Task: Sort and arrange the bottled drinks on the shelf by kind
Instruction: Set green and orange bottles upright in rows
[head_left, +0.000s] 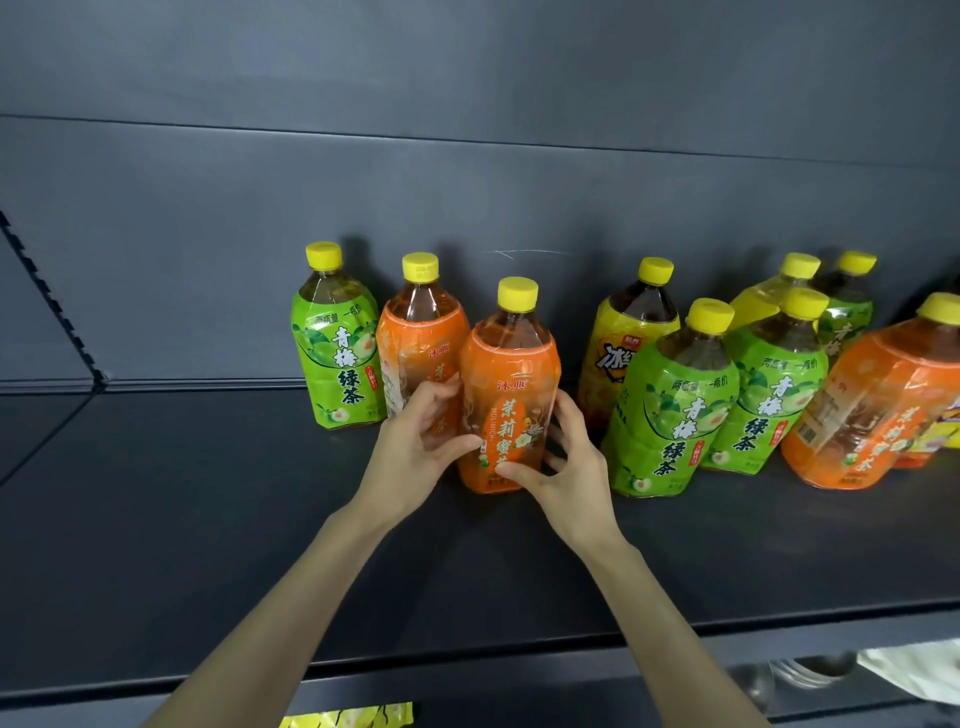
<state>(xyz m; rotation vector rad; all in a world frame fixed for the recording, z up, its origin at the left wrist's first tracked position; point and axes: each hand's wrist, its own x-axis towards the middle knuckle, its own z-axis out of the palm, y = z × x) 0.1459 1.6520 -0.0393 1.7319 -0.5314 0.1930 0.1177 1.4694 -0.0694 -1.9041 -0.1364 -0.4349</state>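
An orange-labelled tea bottle (511, 384) with a yellow cap stands on the dark shelf (208, 519). My left hand (415, 447) grips its left side and my right hand (566, 462) its right side, low on the label. Just behind it to the left stands a second orange bottle (415, 338), and left of that a green-labelled bottle (335, 353). To the right are a yellow-labelled bottle (623, 338), two green bottles (670, 410) (769, 395), and a large orange bottle (878, 410) at the edge.
More bottles stand at the back right: a yellow one (774, 296) and a green one (847, 312). The shelf's back wall (467, 182) is dark grey. Yellow packaging (348, 717) and a white object (914, 670) show on the lower level.
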